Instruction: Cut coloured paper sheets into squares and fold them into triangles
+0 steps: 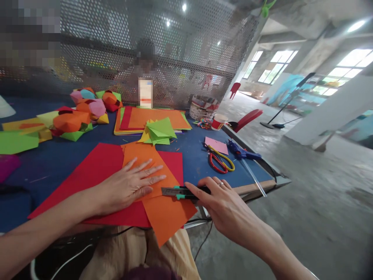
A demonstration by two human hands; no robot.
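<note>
My left hand (128, 186) lies flat with its fingers spread, pressing on an orange sheet (171, 217) that rests over red paper (84, 175). The orange sheet's lower corner hangs past the table's front edge. My right hand (218, 198) is closed round a black and green utility knife (179, 192). The knife's blade points left and lies at the orange sheet, just right of my left fingertips. Whether the blade touches the paper I cannot tell.
Green paper pieces (160, 130) lie before a stack of coloured sheets (157, 118). Folded paper shapes (70, 121) fill the left. Scissors (218, 163), a blue glue gun (243, 150), a pink note (216, 144), a paper cup (219, 121) and a woven basket (204, 107) stand or lie right.
</note>
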